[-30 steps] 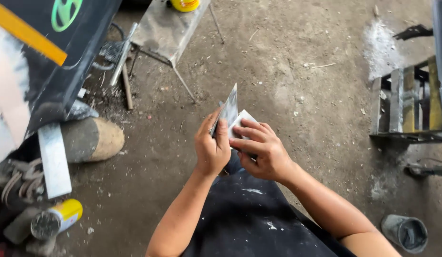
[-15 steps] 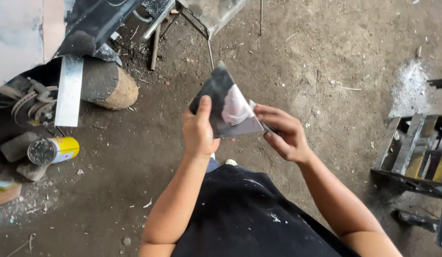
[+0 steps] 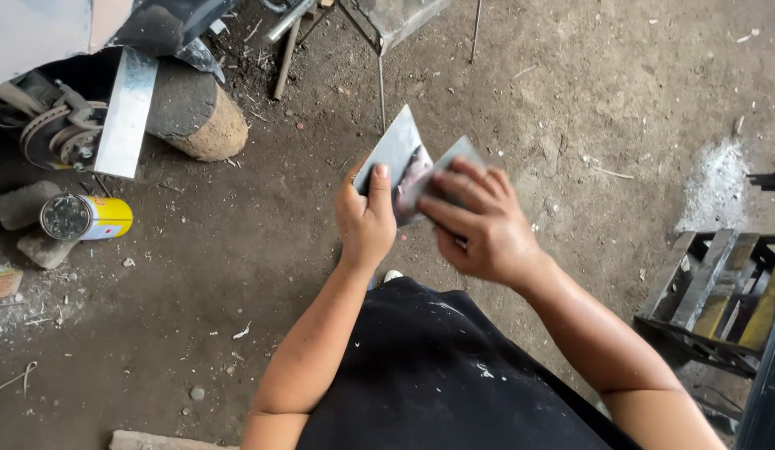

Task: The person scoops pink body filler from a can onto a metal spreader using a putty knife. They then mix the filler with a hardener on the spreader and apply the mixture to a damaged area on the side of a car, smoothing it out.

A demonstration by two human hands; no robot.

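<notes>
A thin metal scraper blade (image 3: 397,152), flat and roughly triangular with a grey sheen, was up in front of the person's chest, tilted with one corner pointing away toward the floor (image 3: 571,100), and it was pinched in the left hand (image 3: 366,218), thumb laid straight up its near face and the other fingers wrapped behind. Right against it sat a second flat piece (image 3: 456,157), pale and grey, pressed to the blade's face by the right hand (image 3: 479,223), whose fingers were spread and laid flat over it, closed down on it rather than curled; a smear of pinkish-grey paste (image 3: 415,173) showed where the two pieces met. Whether that second piece was metal or stiff card, the view couldn't say. Both forearms came up from a black, paint-flecked garment (image 3: 437,375). Out beyond the hands, on the dirt floor to the left, lay a yellow spray can (image 3: 89,218) on its side, near a grey stone (image 3: 25,204). Above it stood a short log (image 3: 191,108) with a bright metal strip (image 3: 127,112) leaning across it, beside a brake disc (image 3: 58,133). Off to the right sat a dark metal rack (image 3: 712,292), with a patch of white powder (image 3: 721,187) on the ground just above it.
</notes>
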